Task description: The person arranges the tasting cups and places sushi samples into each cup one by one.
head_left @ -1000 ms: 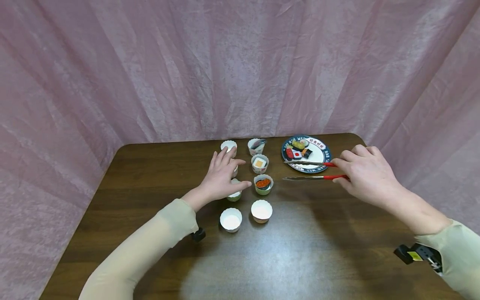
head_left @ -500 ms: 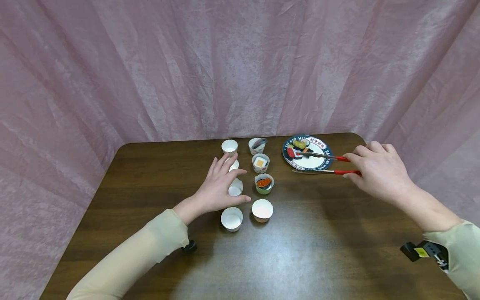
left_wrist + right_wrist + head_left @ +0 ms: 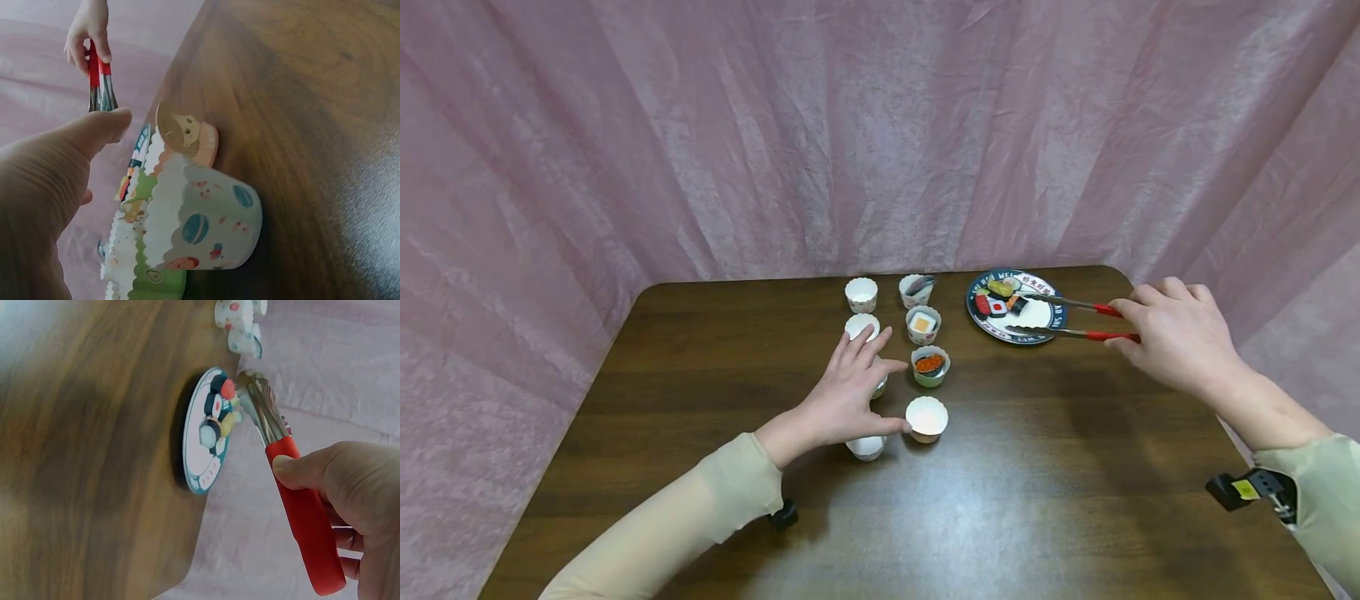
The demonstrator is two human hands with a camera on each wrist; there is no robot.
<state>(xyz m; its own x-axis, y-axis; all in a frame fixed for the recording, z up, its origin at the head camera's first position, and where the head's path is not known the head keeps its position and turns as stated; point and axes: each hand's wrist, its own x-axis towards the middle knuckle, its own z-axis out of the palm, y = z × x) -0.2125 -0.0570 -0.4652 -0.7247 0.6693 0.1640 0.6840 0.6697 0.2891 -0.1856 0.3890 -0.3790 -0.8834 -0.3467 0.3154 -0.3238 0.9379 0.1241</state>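
Observation:
My right hand (image 3: 1183,337) holds a pair of tongs (image 3: 306,519) by the red handles, their metal arms spread apart. The tips reach over a round plate (image 3: 1037,317) with a dark blue rim. Several small sushi pieces (image 3: 997,308) lie on its left half, one of them right by the upper tip. My left hand (image 3: 850,404) hovers over the left row of paper cups, fingers spread and holding nothing. Its thumb tip overlaps the rim of the front right cup (image 3: 927,419). The front left cup (image 3: 867,448) is partly hidden beneath the hand.
In the right row, one cup (image 3: 930,379) holds roe sushi, another (image 3: 922,337) a white-and-yellow piece, and the far cup (image 3: 910,300) a grey, fish-like piece. Two white cups (image 3: 861,296) stand at the left row's far end. A pink curtain (image 3: 880,142) hangs behind the table.
My right hand has drawn the tongs rightward, their tips shifting from the plate's left edge toward its middle. My left hand has come toward the front cups.

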